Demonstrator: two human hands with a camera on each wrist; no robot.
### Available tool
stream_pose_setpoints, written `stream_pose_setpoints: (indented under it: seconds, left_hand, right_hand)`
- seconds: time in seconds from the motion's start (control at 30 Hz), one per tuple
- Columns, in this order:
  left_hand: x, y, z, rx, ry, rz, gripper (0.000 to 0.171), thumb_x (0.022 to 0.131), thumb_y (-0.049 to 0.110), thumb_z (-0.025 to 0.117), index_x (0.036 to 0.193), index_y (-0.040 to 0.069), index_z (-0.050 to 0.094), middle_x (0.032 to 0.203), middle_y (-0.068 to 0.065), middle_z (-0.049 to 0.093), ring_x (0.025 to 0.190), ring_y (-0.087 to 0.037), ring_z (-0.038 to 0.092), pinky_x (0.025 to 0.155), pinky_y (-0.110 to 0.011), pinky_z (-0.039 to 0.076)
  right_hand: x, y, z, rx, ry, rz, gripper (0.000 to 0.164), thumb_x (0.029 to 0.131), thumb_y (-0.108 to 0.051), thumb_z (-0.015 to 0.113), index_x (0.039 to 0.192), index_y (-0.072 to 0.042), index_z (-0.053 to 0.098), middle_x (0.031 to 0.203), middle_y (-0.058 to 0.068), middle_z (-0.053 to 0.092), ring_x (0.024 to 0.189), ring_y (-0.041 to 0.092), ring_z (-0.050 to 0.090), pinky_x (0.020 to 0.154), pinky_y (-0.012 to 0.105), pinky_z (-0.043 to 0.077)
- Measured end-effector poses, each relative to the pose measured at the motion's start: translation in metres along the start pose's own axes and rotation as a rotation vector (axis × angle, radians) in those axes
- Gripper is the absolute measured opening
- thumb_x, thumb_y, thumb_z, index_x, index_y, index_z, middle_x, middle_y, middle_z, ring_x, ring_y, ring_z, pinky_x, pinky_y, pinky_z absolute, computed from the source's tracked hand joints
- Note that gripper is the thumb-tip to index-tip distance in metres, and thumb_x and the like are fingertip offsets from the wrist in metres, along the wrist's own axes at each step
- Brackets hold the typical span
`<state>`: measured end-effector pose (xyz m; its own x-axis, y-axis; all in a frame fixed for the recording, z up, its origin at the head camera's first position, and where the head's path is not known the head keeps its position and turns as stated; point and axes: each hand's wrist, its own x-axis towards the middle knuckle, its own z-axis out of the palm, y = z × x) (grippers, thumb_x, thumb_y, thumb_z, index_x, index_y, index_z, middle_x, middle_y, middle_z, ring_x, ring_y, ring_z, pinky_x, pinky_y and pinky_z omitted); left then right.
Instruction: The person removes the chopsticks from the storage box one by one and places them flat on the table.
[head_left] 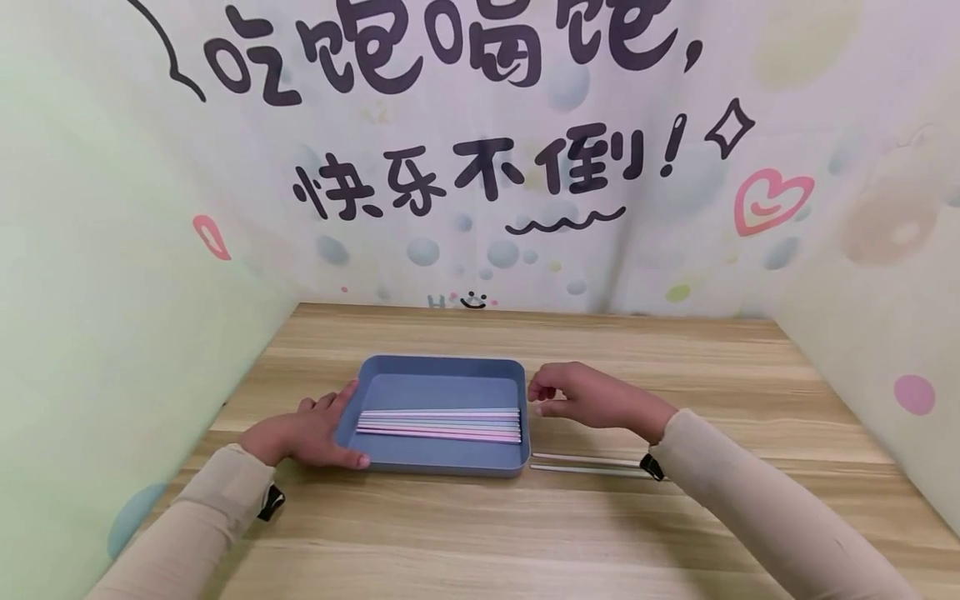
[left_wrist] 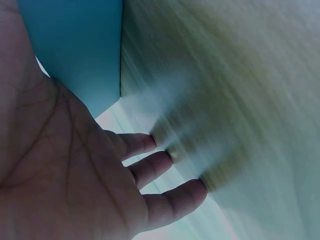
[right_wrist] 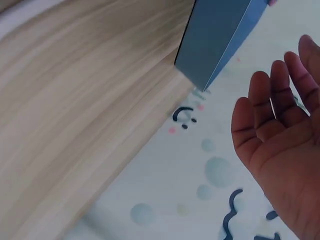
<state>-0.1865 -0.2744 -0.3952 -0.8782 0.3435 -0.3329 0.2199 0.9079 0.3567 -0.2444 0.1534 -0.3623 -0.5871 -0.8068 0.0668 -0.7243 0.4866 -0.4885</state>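
Observation:
A shallow blue-grey tray (head_left: 442,390) lies on the table with several thin pastel sticks (head_left: 442,425), like chopsticks, side by side along its length. My left hand (head_left: 318,435) rests against the tray's left end, thumb at the front corner and fingers spread along the side. In the left wrist view, straight fingers (left_wrist: 175,200) reach past the tray's wall (left_wrist: 85,45). My right hand (head_left: 588,396) is just off the tray's right end, its fingers loosely bent around nothing. The right wrist view shows that palm (right_wrist: 287,145) bare, beside the tray's corner (right_wrist: 212,45).
Two pale sticks (head_left: 585,469) lie on the wooden table (head_left: 480,533) right of the tray, partly hidden by the right wrist. A printed cloth wall (head_left: 480,267) stands behind the table, with pale side walls at left and right.

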Motion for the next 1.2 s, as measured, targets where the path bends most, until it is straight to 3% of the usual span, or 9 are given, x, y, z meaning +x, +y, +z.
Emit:
stream_pose_setpoints:
  seconds: [0.3,0.47,0.9,1.2]
  left_hand:
    - [0.001,0.0,0.0,0.0,-0.009,-0.01,0.128,0.077,0.065,0.074,0.155,-0.003,-0.001,0.147,-0.04,0.025,0.118,-0.054,0.033,0.095,-0.067,0.034]
    - [0.002,0.0,0.0,0.003,-0.013,-0.01,0.128,0.077,0.065,0.074,0.155,-0.003,-0.001,0.147,-0.039,0.025,0.118,-0.054,0.034,0.096,-0.066,0.035]
    - [0.001,0.002,-0.002,0.021,-0.01,-0.023,0.129,0.075,0.068,0.074,0.155,-0.002,0.0,0.147,-0.038,0.026,0.117,-0.053,0.034,0.094,-0.067,0.035]
    - [0.001,0.0,-0.001,0.028,-0.014,-0.017,0.132,0.074,0.075,0.069,0.156,-0.001,-0.002,0.149,-0.038,0.024,0.118,-0.053,0.033,0.097,-0.065,0.034]
  right_hand:
    - [0.041,-0.007,0.022,-0.11,-0.028,-0.105,0.009,0.094,-0.017,0.07,0.101,-0.011,0.069,0.089,-0.009,0.057,0.081,0.009,0.053,0.076,0.028,0.047]
    - [0.062,-0.017,0.031,-0.145,-0.053,-0.163,0.01,0.095,-0.015,0.07,0.101,-0.008,0.069,0.087,-0.006,0.057,0.079,0.01,0.052,0.074,0.028,0.046]
    - [0.107,-0.034,0.029,-0.144,-0.059,-0.102,0.01,0.095,-0.018,0.07,0.103,-0.012,0.07,0.083,-0.006,0.059,0.076,0.011,0.053,0.073,0.027,0.045]
    - [0.135,-0.045,0.028,-0.046,-0.117,-0.076,0.016,0.097,-0.02,0.068,0.107,-0.008,0.07,0.085,-0.004,0.061,0.078,0.012,0.053,0.072,0.026,0.045]
